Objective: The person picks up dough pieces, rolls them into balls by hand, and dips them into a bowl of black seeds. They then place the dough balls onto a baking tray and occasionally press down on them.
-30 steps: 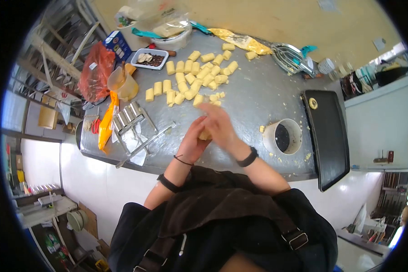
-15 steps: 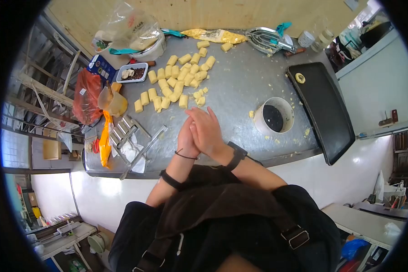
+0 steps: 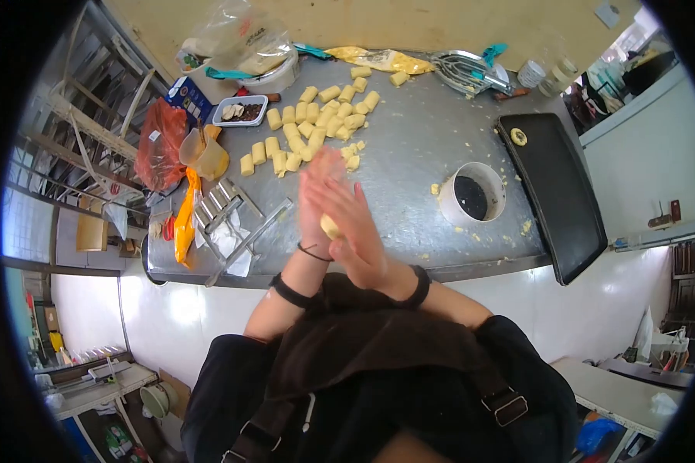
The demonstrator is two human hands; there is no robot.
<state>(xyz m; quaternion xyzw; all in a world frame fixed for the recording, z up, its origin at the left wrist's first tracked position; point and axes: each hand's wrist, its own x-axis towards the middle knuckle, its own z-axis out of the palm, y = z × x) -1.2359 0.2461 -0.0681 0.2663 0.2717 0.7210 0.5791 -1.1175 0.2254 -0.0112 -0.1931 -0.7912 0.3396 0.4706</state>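
Note:
My left hand [image 3: 313, 204] and my right hand [image 3: 353, 231] are pressed palm to palm above the near side of the steel table. Between them sits a piece of pale yellow dough [image 3: 330, 226], mostly hidden by the palms. Fingers of both hands are stretched upward and slightly blurred. Just beyond the fingertips lies a loose group of short dough cylinders [image 3: 314, 113], with smaller broken bits at its right side. To the right of my hands stands a white round tub [image 3: 449, 202] with something black inside.
A black baking tray [image 3: 560, 201] at right carries one round dough piece [image 3: 518, 136]. A metal cutter frame [image 3: 228, 208] lies left, near an orange bag [image 3: 184, 224] and a plastic jug [image 3: 205, 158]. A whisk head [image 3: 459, 73] and a small filled box [image 3: 241, 113] lie further back.
My hands have shifted from clasped together to flatter, with fingers pointing further up and the palms offset. The dough piece now shows between them. The view has tilted slightly.

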